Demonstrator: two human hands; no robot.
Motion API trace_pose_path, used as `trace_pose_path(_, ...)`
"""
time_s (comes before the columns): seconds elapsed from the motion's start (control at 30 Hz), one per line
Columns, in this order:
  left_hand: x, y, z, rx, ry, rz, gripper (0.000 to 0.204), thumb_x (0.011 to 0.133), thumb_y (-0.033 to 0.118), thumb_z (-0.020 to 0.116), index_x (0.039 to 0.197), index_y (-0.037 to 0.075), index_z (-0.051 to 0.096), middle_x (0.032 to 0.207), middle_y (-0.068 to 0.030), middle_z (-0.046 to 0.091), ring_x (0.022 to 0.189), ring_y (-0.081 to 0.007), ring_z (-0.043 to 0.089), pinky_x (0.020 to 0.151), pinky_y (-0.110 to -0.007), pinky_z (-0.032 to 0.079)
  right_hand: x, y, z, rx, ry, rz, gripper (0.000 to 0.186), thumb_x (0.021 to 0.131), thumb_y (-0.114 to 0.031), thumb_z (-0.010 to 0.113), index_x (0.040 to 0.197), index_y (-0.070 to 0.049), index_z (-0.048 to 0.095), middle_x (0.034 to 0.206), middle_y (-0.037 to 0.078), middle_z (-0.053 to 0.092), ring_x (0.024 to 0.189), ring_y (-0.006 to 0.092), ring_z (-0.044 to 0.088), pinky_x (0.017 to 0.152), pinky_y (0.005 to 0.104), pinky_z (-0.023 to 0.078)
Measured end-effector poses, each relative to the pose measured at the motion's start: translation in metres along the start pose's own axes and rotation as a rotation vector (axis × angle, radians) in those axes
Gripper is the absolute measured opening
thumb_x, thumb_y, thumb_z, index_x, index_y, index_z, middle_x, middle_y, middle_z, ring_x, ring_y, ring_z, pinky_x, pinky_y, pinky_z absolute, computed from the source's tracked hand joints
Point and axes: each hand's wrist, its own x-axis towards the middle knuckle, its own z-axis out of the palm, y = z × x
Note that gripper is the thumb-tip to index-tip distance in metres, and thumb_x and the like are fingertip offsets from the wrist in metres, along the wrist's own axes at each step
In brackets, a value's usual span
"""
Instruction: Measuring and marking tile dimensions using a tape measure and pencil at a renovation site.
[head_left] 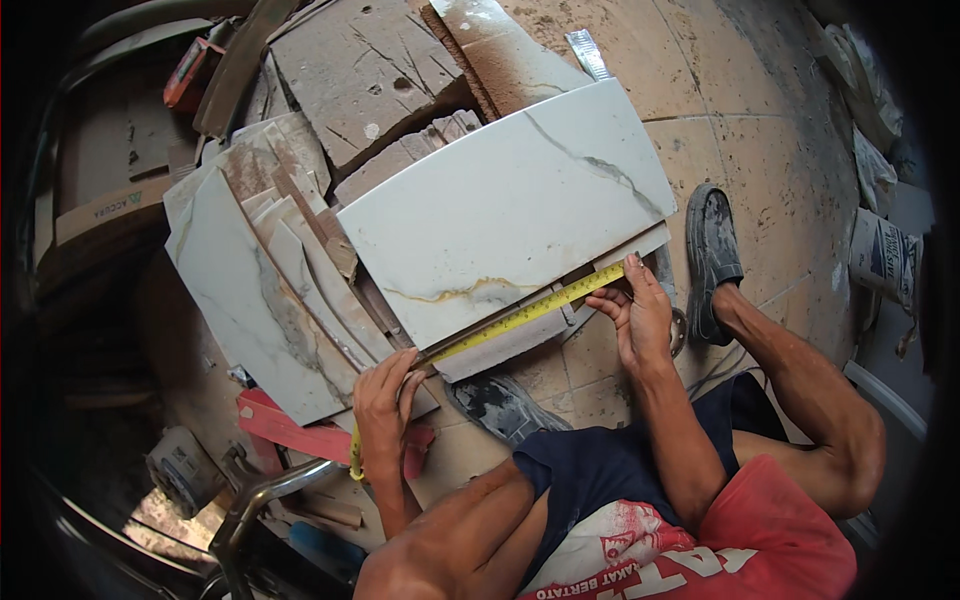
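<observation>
A white marble-look tile (510, 205) with grey and gold veins lies in front of me, propped on other pieces. Along its near edge stretches a yellow tape measure (530, 312). My right hand (640, 318) pinches the tape by the tile's right corner, thumb and index finger at its end. At the near left corner my left hand (385, 392) is closed on the tape, and a yellow length hangs below that hand. The tape's case is not visible. Under the near edge sits a pale offcut (505, 345).
Stacked tile offcuts (255, 290) lie left of the tile, with a scored block (365, 75) behind. A red bar (290, 420) and a bent metal tube (265, 500) are at the lower left. My dusty shoes (712, 245) rest on the tiled floor. A white sack (880, 255) stands far right.
</observation>
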Motion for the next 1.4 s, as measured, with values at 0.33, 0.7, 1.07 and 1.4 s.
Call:
trace_pose_path(0.33,0.031,-0.023,-0.010,-0.406,-0.340,-0.191,0.013,0.089,0.009,0.061,0.097,0.001,0.067,0.074,-0.0090,0.068,0.064,-0.0155,0.064,0.061,-0.028,0.050,0.007,0.014,-0.007,-0.499,0.032,-0.286,0.023,0.097,-0.015,0.051,0.112,0.002,0.053,0.091,0.012,0.064,0.079,0.0155,0.064,0.067,0.0273,0.054)
trace_pose_path(0.7,0.048,-0.040,-0.011,-0.640,-0.609,-0.333,0.020,0.094,0.008,0.053,0.108,-0.004,0.061,0.083,-0.0072,0.067,0.071,-0.0116,0.059,0.068,-0.025,0.048,0.007,0.012,-0.013,-1.038,-0.029,-0.599,0.026,0.084,0.001,0.057,0.110,0.005,0.060,0.099,0.019,0.063,0.090,0.0331,0.062,0.078,0.0361,0.050)
trace_pose_path(1.07,0.049,-0.042,-0.007,-0.634,-0.589,-0.370,0.020,0.094,0.013,0.056,0.105,-0.003,0.062,0.085,-0.0068,0.067,0.072,-0.0111,0.059,0.067,-0.024,0.048,0.013,0.018,-0.011,-1.194,0.028,-0.819,0.019,0.081,0.000,0.061,0.099,0.001,0.064,0.088,0.013,0.064,0.080,0.0298,0.060,0.070,0.0369,0.049)
trace_pose_path(1.4,0.052,-0.036,-0.013,-0.576,-0.609,-0.417,0.021,0.091,0.009,0.057,0.104,-0.005,0.065,0.083,-0.0085,0.068,0.076,-0.0134,0.065,0.072,-0.026,0.049,0.014,0.024,-0.009,-1.145,0.040,-0.832,0.017,0.081,0.000,0.061,0.097,0.001,0.064,0.087,0.013,0.065,0.080,0.0293,0.059,0.071,0.0369,0.049)
